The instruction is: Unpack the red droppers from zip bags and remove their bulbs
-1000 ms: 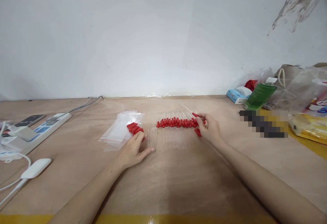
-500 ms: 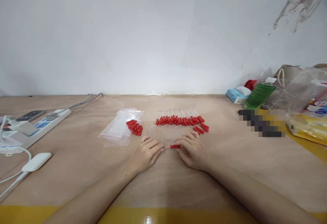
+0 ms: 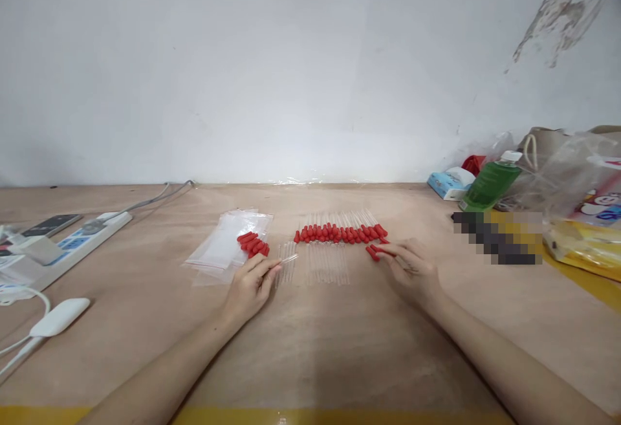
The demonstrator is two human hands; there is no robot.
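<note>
My left hand (image 3: 252,284) pinches a thin clear glass tube (image 3: 290,259) above several loose tubes (image 3: 285,271). Off to the right, the fingertips of my right hand (image 3: 410,268) close at a red rubber bulb (image 3: 380,250), partly hidden by them, beside other red bulbs (image 3: 372,253). Between the hands lies a row of bare glass tubes (image 3: 328,266). Behind it stretches a row of droppers with red bulbs (image 3: 339,233), their clear tubes pointing to the wall. More red bulbs (image 3: 252,244) are heaped left of my left hand, on clear plastic bags (image 3: 213,247).
A power strip (image 3: 82,242) with plugs and cables, a phone (image 3: 51,225) and a white cable adapter (image 3: 61,317) lie at left. At right are a tissue pack (image 3: 446,185), a green bottle (image 3: 491,182), a blurred-out dark object (image 3: 495,239) and plastic bags (image 3: 572,179).
My hands have moved apart, the left one back leftward with a bare tube, the right one rightward to the red bulbs. The red-bulbed tube between them is no longer there.
</note>
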